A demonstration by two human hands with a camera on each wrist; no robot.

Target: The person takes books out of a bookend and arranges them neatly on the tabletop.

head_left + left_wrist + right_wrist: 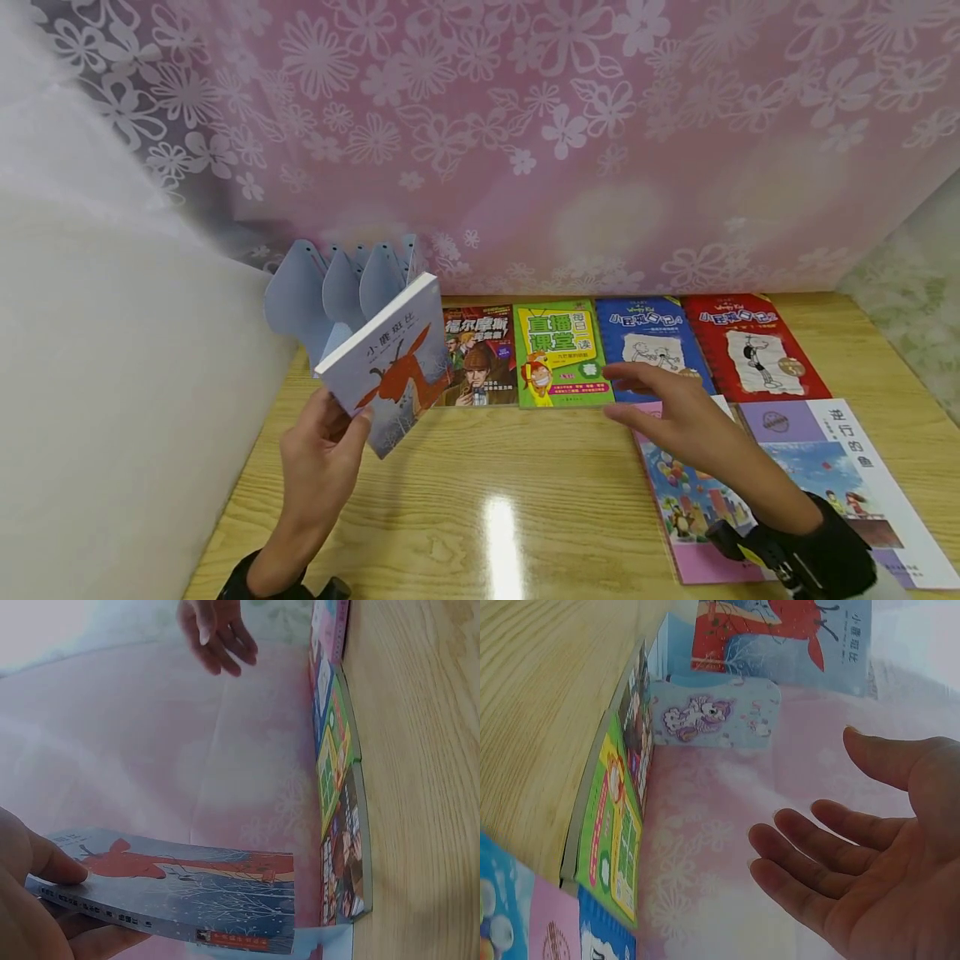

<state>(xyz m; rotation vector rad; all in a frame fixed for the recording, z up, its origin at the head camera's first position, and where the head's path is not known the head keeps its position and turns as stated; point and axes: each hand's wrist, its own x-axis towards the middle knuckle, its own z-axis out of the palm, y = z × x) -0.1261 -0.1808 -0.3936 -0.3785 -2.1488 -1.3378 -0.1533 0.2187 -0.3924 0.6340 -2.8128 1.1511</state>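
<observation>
My left hand [322, 454] grips a grey-blue paperback [401, 367] with a red deer on its cover, thumb on the front and fingers behind. The book is raised and tilted above the table, in front of a light blue book rack [341, 287]. In the left wrist view the deer book [187, 889] shows its spine toward me. My right hand [675, 417] hovers over the books at right, holding nothing; in the right wrist view this hand [855, 877] has its fingers loosely spread.
Along the back lie a detective book [480, 358], a green book [558, 354], a blue book [652, 333] and a red book [757, 346]. Nearer, a pink-edged book [712, 567] and a white-and-purple book [892, 500] lie side by side. A flowered pink cloth [525, 167] hangs behind the wooden table [420, 525].
</observation>
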